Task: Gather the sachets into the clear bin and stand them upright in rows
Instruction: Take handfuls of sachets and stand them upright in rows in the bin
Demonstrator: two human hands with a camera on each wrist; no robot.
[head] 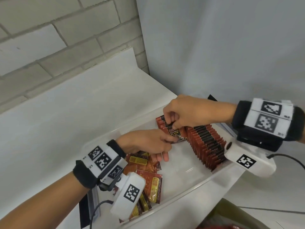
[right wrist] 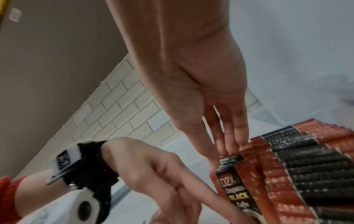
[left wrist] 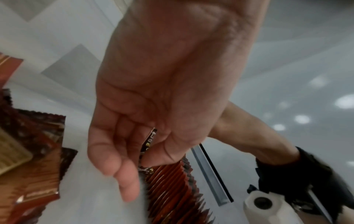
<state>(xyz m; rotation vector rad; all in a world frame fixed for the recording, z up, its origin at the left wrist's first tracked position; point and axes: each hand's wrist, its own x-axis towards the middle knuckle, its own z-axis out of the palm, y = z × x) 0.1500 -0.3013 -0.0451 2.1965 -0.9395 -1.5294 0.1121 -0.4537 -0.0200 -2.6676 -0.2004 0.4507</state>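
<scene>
A clear bin sits on a white counter. Along its right side stands a row of upright red-and-black sachets. Several loose sachets lie flat in a pile at its near left end. One sachet labelled BLACK is upright at the far end of the row. My right hand pinches its top edge from above. My left hand pinches its lower edge between thumb and fingers, its other fingers hanging loose over the bin floor.
A brick wall runs behind the counter and a plain grey wall closes the right side. A black cable trails from the right wrist unit. A dark strip lies by the bin's near left corner.
</scene>
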